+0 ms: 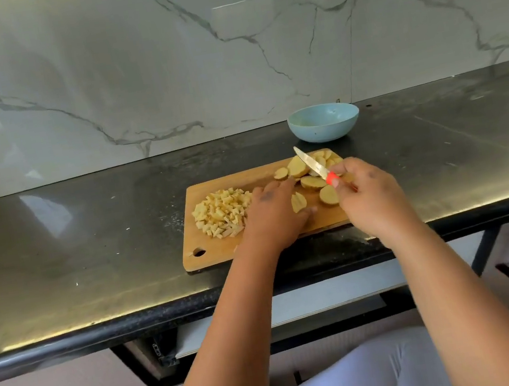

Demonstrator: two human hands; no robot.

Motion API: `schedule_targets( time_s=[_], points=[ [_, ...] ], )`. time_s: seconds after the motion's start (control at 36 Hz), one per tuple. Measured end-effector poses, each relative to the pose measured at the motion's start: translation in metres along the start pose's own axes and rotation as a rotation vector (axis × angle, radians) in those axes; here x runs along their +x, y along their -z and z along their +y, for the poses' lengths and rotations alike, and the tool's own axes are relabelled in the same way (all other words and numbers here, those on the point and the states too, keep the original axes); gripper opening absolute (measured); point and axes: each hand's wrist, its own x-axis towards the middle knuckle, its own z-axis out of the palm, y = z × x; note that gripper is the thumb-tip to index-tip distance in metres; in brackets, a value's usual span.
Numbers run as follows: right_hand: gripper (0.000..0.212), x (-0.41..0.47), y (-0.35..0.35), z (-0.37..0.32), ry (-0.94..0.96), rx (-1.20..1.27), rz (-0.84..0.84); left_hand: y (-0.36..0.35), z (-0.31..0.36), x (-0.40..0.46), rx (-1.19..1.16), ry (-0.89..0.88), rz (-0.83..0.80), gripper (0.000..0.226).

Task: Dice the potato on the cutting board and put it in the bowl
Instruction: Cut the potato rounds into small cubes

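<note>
Above the slices (311,182), knife (311,163) tip up-left

bare board strip between dice pile (221,213) at 9 o'clock and potato slices (309,177) at 3, left hand (273,213) sits in it; counter (86,236) open toward bowl (324,122) at 12, knife (313,165) angled above slices.

Both bare forearms reach forward from the lower edge of the view, roughly side by side. The left hand (271,213) lies palm down, back to the camera, fingers stretched forward and flat, thumb out to the right. The right hand (368,194) sits just beside it, slightly higher, its fingers curled round a knife (315,163) handle, thumb and forefinger pinching near the blade's base, blade pointing up and leftward. Between the elbows, pale trousered legs show.
</note>
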Motion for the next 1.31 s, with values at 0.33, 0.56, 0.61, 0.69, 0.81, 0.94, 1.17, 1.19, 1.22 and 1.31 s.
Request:
schedule_targets(
  time_s=[0.33,0.56,0.61,0.69,0.81,0.94,1.17,1.19,1.22,1.31],
  points=[
    [0.027,0.024,-0.044,0.009,0.08,0.153,0.237,0.005,-0.014,0.019,0.089,-0.143,-0.186,0.049],
    [0.023,0.024,-0.043,0.017,0.094,0.281,0.267,-0.01,-0.005,0.016,0.159,-0.144,-0.047,0.042],
    [0.024,0.024,-0.043,0.019,0.113,0.271,0.271,-0.015,-0.005,0.009,0.11,-0.153,0.061,0.033],
    [0.024,0.027,-0.044,0.021,0.128,0.264,0.272,-0.011,-0.01,0.003,0.029,-0.191,0.058,0.025],
    [0.025,0.028,-0.046,0.022,0.141,0.243,0.246,0.003,-0.017,-0.005,-0.109,-0.209,-0.025,0.037],
    [0.026,0.027,-0.048,0.024,0.167,0.224,0.24,-0.003,-0.012,-0.012,0.036,0.041,0.096,0.058],
    [0.025,0.026,-0.048,0.023,0.176,0.175,0.219,-0.004,-0.015,0.003,0.011,-0.038,0.052,0.041],
    [0.025,0.025,-0.048,0.022,0.18,0.167,0.215,-0.001,-0.017,0.005,-0.018,-0.059,0.025,0.041],
    [0.026,0.024,-0.048,0.022,0.188,0.161,0.211,0.003,-0.019,0.007,-0.038,-0.072,-0.005,0.042],
    [0.027,0.024,-0.047,0.019,0.209,0.134,0.2,0.015,-0.023,0.016,-0.052,-0.071,-0.102,0.041]
  ],
)
